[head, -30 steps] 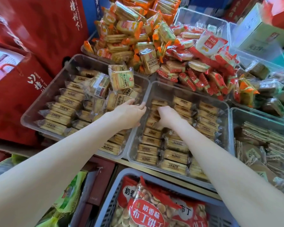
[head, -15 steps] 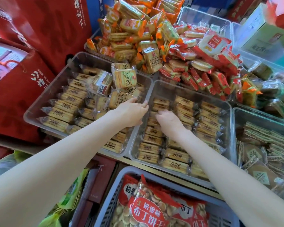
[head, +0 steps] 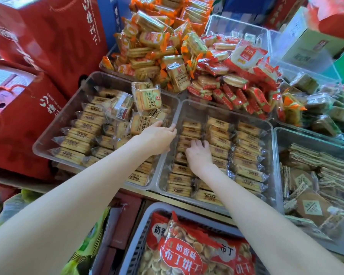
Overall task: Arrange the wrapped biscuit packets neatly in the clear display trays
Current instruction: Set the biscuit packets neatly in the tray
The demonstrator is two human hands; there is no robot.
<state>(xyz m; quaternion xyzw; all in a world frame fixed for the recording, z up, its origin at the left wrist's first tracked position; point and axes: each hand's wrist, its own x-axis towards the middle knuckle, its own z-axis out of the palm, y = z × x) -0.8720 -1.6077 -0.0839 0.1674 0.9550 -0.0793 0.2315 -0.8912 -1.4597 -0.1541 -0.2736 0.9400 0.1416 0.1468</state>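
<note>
Fingers of the right hand (head: 199, 155) press flat on packets (head: 189, 133) in the middle tray (head: 222, 110); left hand (head: 157, 138) rests relaxed, fingers straight, on its rim

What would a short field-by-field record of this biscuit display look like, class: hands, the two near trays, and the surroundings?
left hand: left hand rests at the wall between the two trays, fingers over loose packets
right hand: right hand lies on the left row of packets, fingers forward
middle tray: middle tray holds neat rows
left tray: left tray has rows on its left, a jumbled pile on its right
standing packet: one packet tilts upright on that pile
behind: orange-wrapped heap
front: basket of red bags
</note>
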